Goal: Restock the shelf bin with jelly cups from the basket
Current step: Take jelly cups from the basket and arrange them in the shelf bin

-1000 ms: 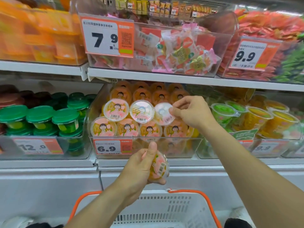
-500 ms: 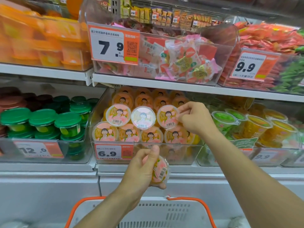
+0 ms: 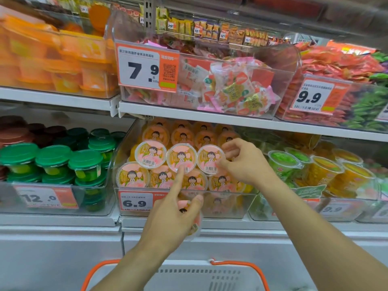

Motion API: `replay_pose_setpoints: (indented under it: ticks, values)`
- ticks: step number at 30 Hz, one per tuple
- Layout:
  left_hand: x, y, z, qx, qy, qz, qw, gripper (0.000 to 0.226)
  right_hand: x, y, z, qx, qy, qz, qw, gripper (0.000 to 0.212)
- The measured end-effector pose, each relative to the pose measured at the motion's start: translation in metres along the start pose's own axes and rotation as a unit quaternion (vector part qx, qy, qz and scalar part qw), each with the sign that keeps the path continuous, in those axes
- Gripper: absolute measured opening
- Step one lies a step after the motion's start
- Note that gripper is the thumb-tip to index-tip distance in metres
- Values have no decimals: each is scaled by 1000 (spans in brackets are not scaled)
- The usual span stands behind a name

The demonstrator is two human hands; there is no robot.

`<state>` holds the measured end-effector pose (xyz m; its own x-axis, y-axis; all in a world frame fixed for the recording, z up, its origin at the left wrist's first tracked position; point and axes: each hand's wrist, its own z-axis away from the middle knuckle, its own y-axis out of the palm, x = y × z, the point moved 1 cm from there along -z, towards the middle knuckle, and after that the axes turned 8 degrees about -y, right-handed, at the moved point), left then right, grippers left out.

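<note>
Straight ahead I see a clear plastic shelf bin (image 3: 226, 203) on the middle shelf, packed with round jelly cups whose pink and orange lids show a cartoon child. My left hand (image 3: 172, 215) is raised in front of the bin's lower front wall. Its thumb and lower fingers curl round one jelly cup (image 3: 194, 223), held low, just under the bin's front edge, while its index finger (image 3: 178, 181) stretches straight up and touches the rim of the middle cup in the top front row (image 3: 181, 157). My right hand (image 3: 245, 162) reaches in from the right, fingers loosely bent and narrow, its fingertips (image 3: 228, 153) touching the edge of the right-hand front cup (image 3: 211, 159); I cannot tell whether they pinch it.

A white and orange price tag reading 6.9 (image 3: 136, 202) is fixed to the bin's front. At the bottom edge sits a white basket (image 3: 189, 276) with orange handles; its contents are out of view.

To the left stand green-lidded tubs (image 3: 53, 156). To the right are green and yellow cups (image 3: 310, 164). Above, another bin holds wrapped sweets (image 3: 237, 89).
</note>
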<state>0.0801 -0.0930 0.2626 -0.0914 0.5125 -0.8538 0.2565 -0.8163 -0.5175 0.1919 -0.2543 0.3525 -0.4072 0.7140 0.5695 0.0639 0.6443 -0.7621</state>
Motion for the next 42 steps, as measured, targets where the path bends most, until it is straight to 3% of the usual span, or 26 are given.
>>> replay_pose_setpoints:
  ticks: [4,7,9,12,13,15,18,20,22,26,28,30,32,34,36,39,42]
  values:
    - [3,0,-2,16,2,-44,999,82,2,6,-2,-1,-35,29,999,25]
    - [1,-1,-1,4,10,-28,1000,80,2,8,-1,-18,-26,43,999,34]
    - [-3,1,1,-4,11,23,1000,75,3,6,5,-91,-52,38,994,37]
    - [-8,5,8,33,-6,146,989,57,11,2,32,-191,-131,-66,971,12]
    - [-11,6,11,60,-10,193,979,54,12,3,43,-175,-144,-118,967,6]
    - [-17,11,16,97,-32,292,951,53,14,5,64,-59,-146,-220,963,9]
    - [-22,18,20,138,-118,435,882,54,3,10,81,121,-146,-193,963,31]
    - [-24,20,22,170,-160,511,827,48,-7,12,85,112,-137,-183,967,28]
    - [-27,21,25,175,-154,520,822,40,-16,10,86,73,-115,-203,970,20]
    - [-28,22,23,94,-32,306,947,36,-24,-8,90,72,-90,-198,973,23]
    - [-34,19,21,60,24,253,965,36,-21,-17,92,86,-89,-199,972,26]
    - [-41,16,16,35,75,216,973,39,-18,-22,89,50,-97,-195,975,24]
    - [-46,15,8,-27,137,109,984,40,-17,-25,78,-31,-101,-190,976,21]
    - [-47,15,-3,-117,199,-30,973,44,-21,-28,58,-114,-86,-163,976,18]
    - [-41,18,-12,-158,209,-139,955,53,-27,-29,39,-164,-45,-116,979,14]
    - [-30,25,-18,-158,190,-247,937,62,-38,-25,19,-159,11,-46,986,9]
    - [-24,29,-21,-150,164,-309,925,64,-40,-16,8,-130,-4,36,991,14]
